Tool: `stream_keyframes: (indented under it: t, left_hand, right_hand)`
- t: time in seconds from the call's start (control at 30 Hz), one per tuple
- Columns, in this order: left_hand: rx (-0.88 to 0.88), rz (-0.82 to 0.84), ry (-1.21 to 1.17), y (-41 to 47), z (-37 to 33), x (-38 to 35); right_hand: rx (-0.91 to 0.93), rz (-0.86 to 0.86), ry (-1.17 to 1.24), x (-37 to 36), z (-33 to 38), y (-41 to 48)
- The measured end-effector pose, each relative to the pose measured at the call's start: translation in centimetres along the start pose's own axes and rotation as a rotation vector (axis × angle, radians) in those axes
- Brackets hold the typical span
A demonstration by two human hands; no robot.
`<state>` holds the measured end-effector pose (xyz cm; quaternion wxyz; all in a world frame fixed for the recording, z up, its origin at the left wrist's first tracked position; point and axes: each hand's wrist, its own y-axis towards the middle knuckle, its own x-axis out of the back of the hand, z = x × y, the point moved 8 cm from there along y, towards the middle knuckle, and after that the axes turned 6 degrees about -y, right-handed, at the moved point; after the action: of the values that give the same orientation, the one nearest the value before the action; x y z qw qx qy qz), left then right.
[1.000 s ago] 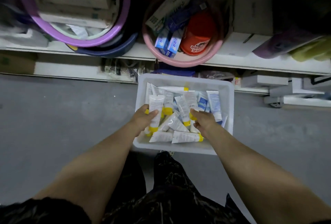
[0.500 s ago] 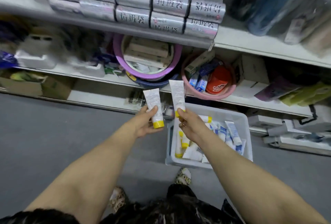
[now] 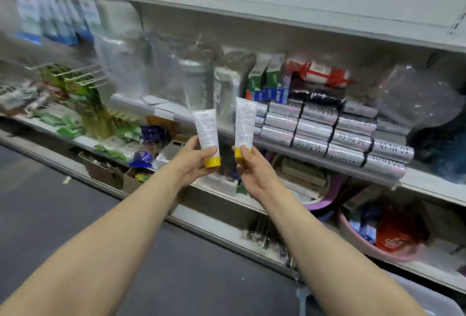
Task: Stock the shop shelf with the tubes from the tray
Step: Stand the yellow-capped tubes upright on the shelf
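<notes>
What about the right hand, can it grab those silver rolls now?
Probably not: the right hand holds a yellow-capped tube, so its fingers are full, though nothing blocks the way to the silver rolls.

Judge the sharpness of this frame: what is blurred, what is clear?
Head view: hanging packets at upper left smeared by motion blur; left tube, right tube, left hand and right hand fairly sharp; shelf edge slightly bowed by the wide lens; light dim and even.

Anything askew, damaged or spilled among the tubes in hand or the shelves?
Nothing stands out. The left hand holds the left tube and the right hand the right tube, both cap-down and undented. Shelves at far left are too blurred to judge.
</notes>
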<state>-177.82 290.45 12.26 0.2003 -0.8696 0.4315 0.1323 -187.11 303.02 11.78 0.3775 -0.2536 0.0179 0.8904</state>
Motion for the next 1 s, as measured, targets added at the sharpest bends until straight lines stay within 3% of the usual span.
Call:
stream_keyframes:
  t: [0.37,0.57,0.73,1.0]
  left_hand:
    - [-0.399,-0.090,0.031,6.0,-27.0,11.0]
    - [-0.488,-0.165,0.108,12.5,-40.8,17.1]
    - [-0.567,-0.207,0.173,18.1,-50.7,21.8]
    - [-0.646,-0.231,0.358,28.6,-59.1,26.7]
  right_hand:
    - [0.250,0.350,0.022,-25.8,9.7,13.3]
    - [0.322,0.452,0.080,-38.3,14.1,22.8]
    - [0.416,0.339,-0.031,-44.9,18.5,29.8]
    - [0.475,0.064,-0.191,-47.4,21.5,38.2]
